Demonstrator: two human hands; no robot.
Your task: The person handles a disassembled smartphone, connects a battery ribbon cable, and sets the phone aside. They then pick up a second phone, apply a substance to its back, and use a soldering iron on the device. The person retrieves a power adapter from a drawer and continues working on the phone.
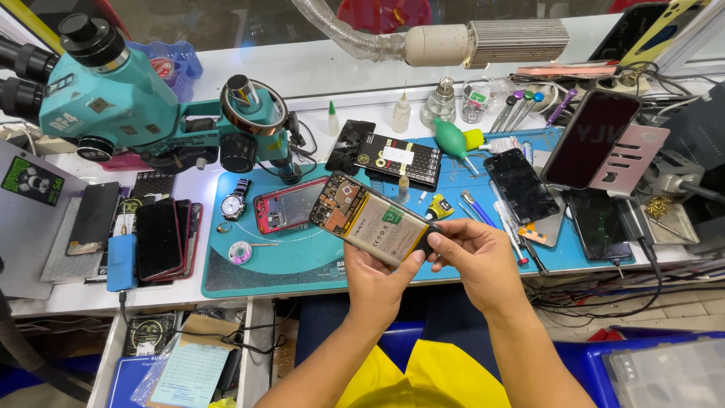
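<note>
An opened phone (370, 219), back cover off, shows its pale battery and circuit board. I hold it tilted above the teal work mat (302, 261). My left hand (381, 283) grips its lower edge from beneath. My right hand (472, 253) pinches its lower right corner with thumb and fingers. A red phone frame (287, 205) lies flat on the mat just left of the held phone.
A teal microscope (128, 106) stands at the back left. Stacked phones (162, 238) lie left of the mat, near a wristwatch (235, 201). Screens (521, 185), tweezers, bottles and a propped phone (589, 140) crowd the right. An open drawer (181, 363) sits below.
</note>
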